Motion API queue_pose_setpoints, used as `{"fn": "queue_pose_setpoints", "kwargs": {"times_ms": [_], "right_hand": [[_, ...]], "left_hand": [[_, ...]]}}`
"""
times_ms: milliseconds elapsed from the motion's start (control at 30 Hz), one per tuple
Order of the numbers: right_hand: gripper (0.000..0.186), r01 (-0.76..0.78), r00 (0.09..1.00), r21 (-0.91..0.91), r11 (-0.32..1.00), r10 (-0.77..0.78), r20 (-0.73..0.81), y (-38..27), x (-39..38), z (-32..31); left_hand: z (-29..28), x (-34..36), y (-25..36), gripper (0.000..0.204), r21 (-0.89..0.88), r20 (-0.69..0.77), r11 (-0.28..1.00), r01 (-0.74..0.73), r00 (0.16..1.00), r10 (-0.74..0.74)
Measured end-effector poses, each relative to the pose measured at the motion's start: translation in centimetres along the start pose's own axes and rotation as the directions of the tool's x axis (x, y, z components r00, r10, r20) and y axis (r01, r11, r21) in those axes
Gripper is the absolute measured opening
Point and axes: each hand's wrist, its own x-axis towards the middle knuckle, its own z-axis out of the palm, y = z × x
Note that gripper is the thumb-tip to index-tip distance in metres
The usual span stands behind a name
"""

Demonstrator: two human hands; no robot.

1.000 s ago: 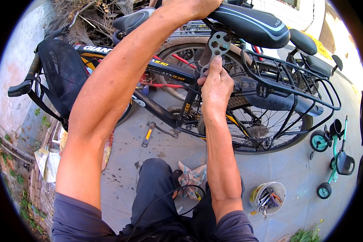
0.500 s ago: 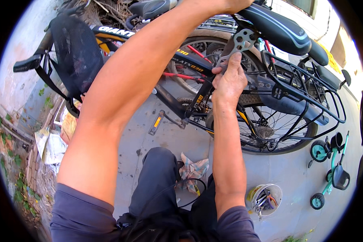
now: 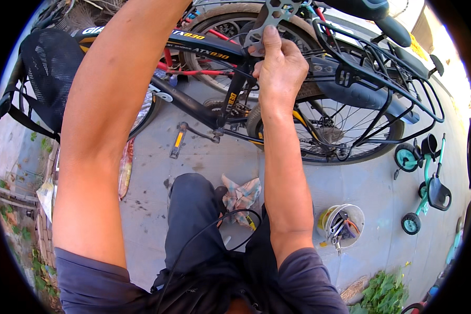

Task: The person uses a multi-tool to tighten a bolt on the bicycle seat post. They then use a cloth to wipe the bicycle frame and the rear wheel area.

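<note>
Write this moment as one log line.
right hand: holds flat wrench | left hand: out of view | nearby: black bicycle | lower right: bucket with tools

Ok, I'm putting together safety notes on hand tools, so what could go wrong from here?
The wrench could slip in the right grip, perhaps bumping it against the bike close by.

The black cable looping between the legs might snag if the person shifts.

The open bucket of tools on the ground to the right could be knocked over by a careless step.
</note>
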Motion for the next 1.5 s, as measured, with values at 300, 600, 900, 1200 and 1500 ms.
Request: {"fn": "queue_pose_setpoints", "kwargs": {"times_ms": [300, 600, 900, 1200, 1500], "right_hand": [[0.036, 0.255, 0.943, -0.538, 0.803, -0.330, -0.045, 0.7, 0.5, -0.1], [0.037, 0.368, 0.886, -0.656, 0.659, -0.462, 0.034, -1.3, -0.6, 1.4], [0.019, 0.281, 0.955, -0.332, 0.900, -0.298, 0.000, 1.1, 2.0, -0.4], [0.019, 0.361, 0.932, -0.424, 0.831, -0.328, 0.152, 0.9, 2.8, -2.7], [0.020, 0.412, 0.910, -0.391, 0.823, -0.346, 0.231, 0.5, 3.2, -3.4]], "left_hand": [[0.5, 1.0, -0.4, 0.042, 0.212, 0.029, 0.970, -0.122, 0.993, 0.118], [-0.5, 0.3, -1.3, 0.054, 0.199, -0.072, 0.980, 0.030, 0.997, -0.016], [0.3, 0.6, -0.4, 0.054, 0.123, -0.067, 0.992, 0.025, 0.998, -0.017], [0.3, 0.6, -0.1, 0.055, 0.073, -0.080, 0.996, 0.049, 0.996, -0.043], [0.4, 0.6, -0.3, 0.055, 0.068, -0.094, 0.995, 0.070, 0.994, -0.063]]}}
